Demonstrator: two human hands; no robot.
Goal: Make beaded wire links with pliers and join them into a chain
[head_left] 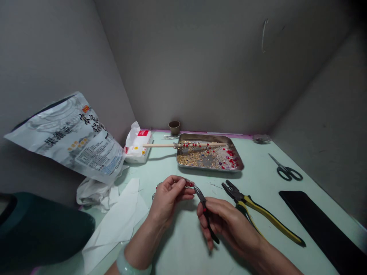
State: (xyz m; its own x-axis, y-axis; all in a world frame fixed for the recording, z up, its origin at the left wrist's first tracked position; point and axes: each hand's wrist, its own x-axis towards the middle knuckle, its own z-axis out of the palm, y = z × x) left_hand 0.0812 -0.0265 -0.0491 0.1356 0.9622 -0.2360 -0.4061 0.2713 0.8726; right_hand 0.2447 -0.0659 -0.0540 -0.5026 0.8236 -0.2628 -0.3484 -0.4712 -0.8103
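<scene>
Between its thumb and fingers, my left hand [169, 194] pinches a strand of red and clear beads [189, 183]. Part of that strand hangs behind the hand, where more beads show at its left side. My right hand [226, 217] is closed around small needle-nose pliers [204, 204] with black and red handles. The plier tips point up and left and meet the end of the bead strand at the left fingertips. Whether the jaws grip a bead or wire is too small to tell. A green jade-like bangle [133, 265] circles the left wrist.
A metal tray [210, 169] of gold, clear and red beads stands behind, with a beaded wooden stick [160, 145] across it to a tissue pack [139, 152]. Large yellow-handled pliers [266, 215], scissors [286, 170] and a black slab [312, 217] lie right; a white pouch [77, 137] stands left.
</scene>
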